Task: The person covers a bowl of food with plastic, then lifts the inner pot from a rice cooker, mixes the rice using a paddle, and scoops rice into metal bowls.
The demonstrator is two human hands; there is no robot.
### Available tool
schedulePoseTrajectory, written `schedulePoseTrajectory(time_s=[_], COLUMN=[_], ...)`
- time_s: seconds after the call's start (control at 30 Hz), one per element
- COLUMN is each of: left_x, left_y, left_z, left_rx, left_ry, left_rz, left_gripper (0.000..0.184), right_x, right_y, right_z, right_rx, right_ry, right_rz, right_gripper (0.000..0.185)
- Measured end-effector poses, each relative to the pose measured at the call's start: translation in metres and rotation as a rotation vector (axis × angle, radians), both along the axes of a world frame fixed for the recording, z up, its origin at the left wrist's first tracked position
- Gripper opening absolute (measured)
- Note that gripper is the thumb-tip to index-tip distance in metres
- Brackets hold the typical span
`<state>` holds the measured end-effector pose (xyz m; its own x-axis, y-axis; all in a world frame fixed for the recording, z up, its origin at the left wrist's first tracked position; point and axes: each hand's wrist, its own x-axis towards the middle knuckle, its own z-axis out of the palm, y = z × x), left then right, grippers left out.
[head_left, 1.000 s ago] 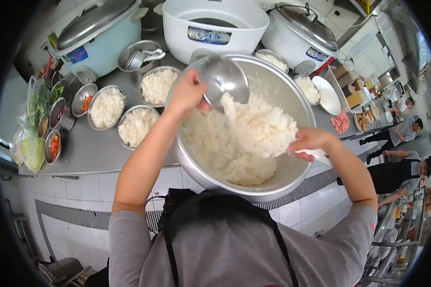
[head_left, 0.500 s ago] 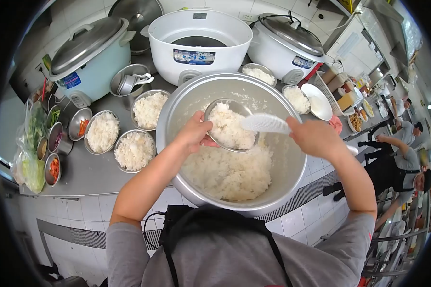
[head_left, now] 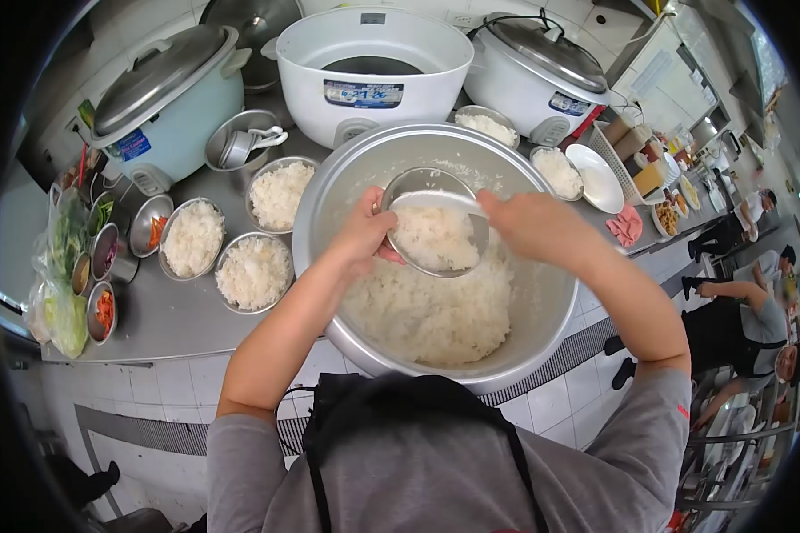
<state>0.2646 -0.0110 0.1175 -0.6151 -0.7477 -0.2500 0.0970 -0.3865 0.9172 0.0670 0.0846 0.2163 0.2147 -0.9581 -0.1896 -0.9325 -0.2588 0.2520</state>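
Note:
My left hand (head_left: 369, 231) grips the left rim of a small metal bowl (head_left: 407, 182), tilted over a big metal pot. White rice (head_left: 436, 236) fills the lower part of that bowl. Closed around the handle of a white rice paddle (head_left: 436, 201), my right hand (head_left: 529, 226) is at the bowl's right side, and the paddle's blade lies across the rice. More rice (head_left: 436, 320) covers the bottom of the large pot (head_left: 556, 311) underneath.
Bowls of rice (head_left: 253, 272) stand left and behind the pot. Rice cookers (head_left: 373, 89) line the back. At the left are vegetables in a plastic bag (head_left: 65, 311). A white plate (head_left: 596, 178) and pink cloth (head_left: 626, 226) lie right; co-workers (head_left: 738, 329) stand beyond.
The small bowl, first tipped empty-looking beside a large clump of rice, came upright and now holds rice. My right hand moved left and up, bringing the paddle across the bowl.

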Motion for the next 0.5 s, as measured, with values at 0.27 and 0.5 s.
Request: schedulePoseTrajectory(time_s=[0.27,0.5], left_x=[-0.001,0.003], left_y=[-0.016,-0.025], left_z=[-0.002,-0.009], left_rx=[-0.28,-0.282], left_ry=[0.217,0.249], left_rz=[0.449,0.475], left_gripper=[0.025,0.021], right_x=[-0.108,0.041], right_y=[-0.035,-0.055], right_z=[-0.099,-0.167], right_rx=[0.189,0.686], right_ry=[-0.608,-1.129], right_rz=[-0.416,-0.594], right_gripper=[0.034,0.028])
